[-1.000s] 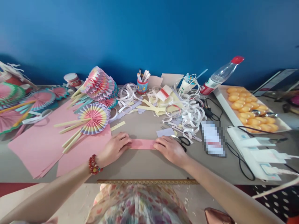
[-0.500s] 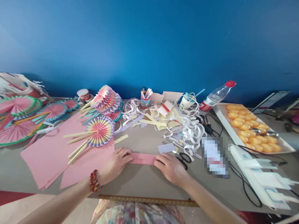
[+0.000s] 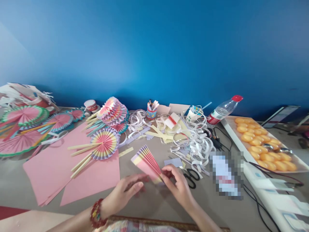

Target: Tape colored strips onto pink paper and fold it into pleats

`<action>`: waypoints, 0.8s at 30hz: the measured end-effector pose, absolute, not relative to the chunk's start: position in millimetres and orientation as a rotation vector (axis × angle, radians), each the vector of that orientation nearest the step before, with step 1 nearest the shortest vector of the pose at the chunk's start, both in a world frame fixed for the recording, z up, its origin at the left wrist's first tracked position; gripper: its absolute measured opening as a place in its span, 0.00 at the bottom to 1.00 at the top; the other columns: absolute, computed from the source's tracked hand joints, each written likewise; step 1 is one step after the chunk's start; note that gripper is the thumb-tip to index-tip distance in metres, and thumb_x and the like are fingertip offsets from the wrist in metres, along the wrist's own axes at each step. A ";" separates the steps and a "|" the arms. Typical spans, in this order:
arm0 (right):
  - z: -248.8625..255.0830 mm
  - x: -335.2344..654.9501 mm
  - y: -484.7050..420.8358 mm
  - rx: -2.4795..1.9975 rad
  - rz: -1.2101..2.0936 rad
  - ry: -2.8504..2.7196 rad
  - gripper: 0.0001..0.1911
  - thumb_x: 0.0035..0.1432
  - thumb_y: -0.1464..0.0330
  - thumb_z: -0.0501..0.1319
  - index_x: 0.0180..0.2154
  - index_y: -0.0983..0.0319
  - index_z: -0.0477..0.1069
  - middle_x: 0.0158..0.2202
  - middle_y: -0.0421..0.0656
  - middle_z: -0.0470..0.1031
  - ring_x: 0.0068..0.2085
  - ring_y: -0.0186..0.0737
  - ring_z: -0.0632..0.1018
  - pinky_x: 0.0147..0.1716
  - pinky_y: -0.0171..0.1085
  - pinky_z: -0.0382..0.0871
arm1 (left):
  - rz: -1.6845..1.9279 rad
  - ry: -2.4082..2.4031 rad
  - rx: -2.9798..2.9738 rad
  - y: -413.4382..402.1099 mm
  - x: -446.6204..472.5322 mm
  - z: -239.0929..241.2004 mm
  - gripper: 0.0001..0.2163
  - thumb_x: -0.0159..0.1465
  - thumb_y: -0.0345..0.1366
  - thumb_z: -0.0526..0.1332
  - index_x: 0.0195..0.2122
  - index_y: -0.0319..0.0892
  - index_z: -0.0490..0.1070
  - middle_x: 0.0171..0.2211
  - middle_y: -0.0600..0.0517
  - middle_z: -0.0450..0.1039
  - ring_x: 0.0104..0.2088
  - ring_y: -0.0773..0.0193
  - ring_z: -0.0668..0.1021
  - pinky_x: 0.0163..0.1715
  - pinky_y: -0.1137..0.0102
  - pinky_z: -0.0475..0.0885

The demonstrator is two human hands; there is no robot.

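Note:
A partly pleated sheet of paper [image 3: 147,162], pink with yellow and lilac ends, is tilted above the grey table. My right hand [image 3: 178,186] pinches its right end between thumb and fingers. My left hand [image 3: 125,190], a red beaded bracelet at its wrist, is slightly blurred near the paper's lower left side. Its fingers are stretched out and apart from the thumb, and I see nothing held in them. Black-handled scissors [image 3: 191,177] lie just right of my right hand, beside a small lilac paper piece [image 3: 173,162].
Pink sheets [image 3: 48,170] lie at left under a finished pleated fan [image 3: 103,143]; more fans [image 3: 24,114] are beyond. White paper strips [image 3: 193,145], a pen cup [image 3: 151,112] and a bottle [image 3: 223,109] stand behind. At right are a tray of yellow items [image 3: 299,161] and a power strip [image 3: 256,180].
The pink paper lay flat between both hands; now it is lifted and turned, its pleats fanned open. The left hand has let go and moved down; the right still holds it.

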State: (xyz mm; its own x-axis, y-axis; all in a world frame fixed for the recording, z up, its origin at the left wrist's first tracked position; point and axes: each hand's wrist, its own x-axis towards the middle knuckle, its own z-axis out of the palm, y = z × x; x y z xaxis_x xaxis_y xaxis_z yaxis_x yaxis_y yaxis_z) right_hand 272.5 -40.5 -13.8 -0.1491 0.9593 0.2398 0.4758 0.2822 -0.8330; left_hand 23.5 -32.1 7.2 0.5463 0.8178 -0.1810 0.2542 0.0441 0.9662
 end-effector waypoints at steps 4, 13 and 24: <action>-11.4 250.3 -47.6 -1.235 0.744 -1.710 0.02 0.65 0.68 0.54 0.39 0.58 0.65 0.32 0.40 0.69 0.31 0.36 0.73 0.31 0.33 0.69 | 0.643 0.916 1.523 -20.4 49.1 11.6 0.17 0.68 0.48 0.55 0.52 0.46 0.70 0.42 0.48 0.77 0.40 0.60 0.79 0.38 0.70 0.74; -7.2 236.7 -54.5 -1.201 0.740 -1.992 0.06 0.60 0.69 0.60 0.40 0.58 0.66 0.38 0.42 0.72 0.28 0.35 0.72 0.28 0.34 0.69 | 0.664 1.151 1.958 -5.0 51.3 8.9 0.10 0.69 0.37 0.54 0.32 0.43 0.70 0.29 0.53 0.75 0.30 0.65 0.76 0.28 0.73 0.67; 41.7 260.9 -32.7 -1.288 -0.233 -2.203 0.23 0.61 0.69 0.61 0.57 0.56 0.65 0.50 0.47 0.75 0.49 0.49 0.73 0.51 0.48 0.63 | 0.438 1.088 2.880 15.6 41.9 32.7 0.06 0.66 0.29 0.53 0.37 0.41 0.69 0.33 0.48 0.70 0.34 0.57 0.71 0.34 0.62 0.66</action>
State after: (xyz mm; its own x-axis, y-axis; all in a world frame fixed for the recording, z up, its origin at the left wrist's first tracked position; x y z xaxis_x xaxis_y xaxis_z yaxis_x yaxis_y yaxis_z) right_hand 260.9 -32.7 41.7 -0.3727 0.7440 0.5546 0.8435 0.5208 -0.1317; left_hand 41.9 15.6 32.7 0.7155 0.6524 0.2499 0.6434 -0.7547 0.1283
